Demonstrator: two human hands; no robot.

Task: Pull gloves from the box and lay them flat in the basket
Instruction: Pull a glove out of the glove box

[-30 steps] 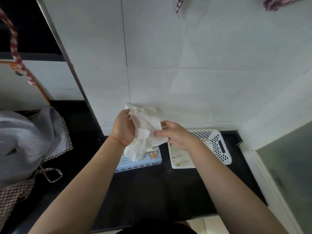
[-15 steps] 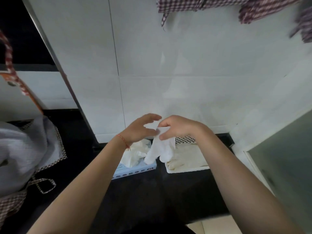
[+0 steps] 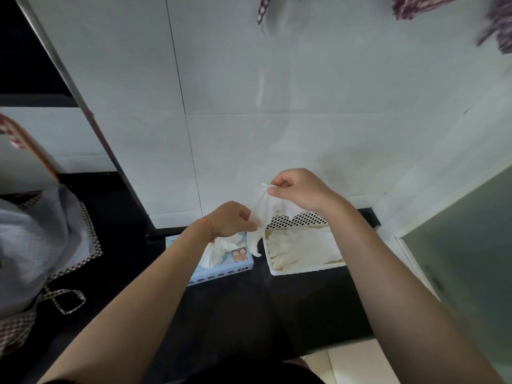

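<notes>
A thin white glove (image 3: 260, 217) hangs in the air between my hands, above the gap between box and basket. My right hand (image 3: 299, 191) pinches its upper edge. My left hand (image 3: 231, 220) pinches its lower left side. Below my left hand lies the light blue glove box (image 3: 235, 263) with a cartoon picture, white gloves bulging from its opening. To its right sits the white perforated basket (image 3: 304, 270), with several pale gloves lying flat inside.
Box and basket stand on a black counter (image 3: 277, 309) against a white tiled wall. A grey cloth with checked trim (image 3: 36, 239) lies at the left. Checked fabric (image 3: 443, 6) hangs from above at the top right. A frosted glass panel (image 3: 465, 245) borders the right side.
The crumpled glove has been drawn out long. My right hand rose with the top edge, and my left hand, open half a second ago, now pinches the glove's lower side.
</notes>
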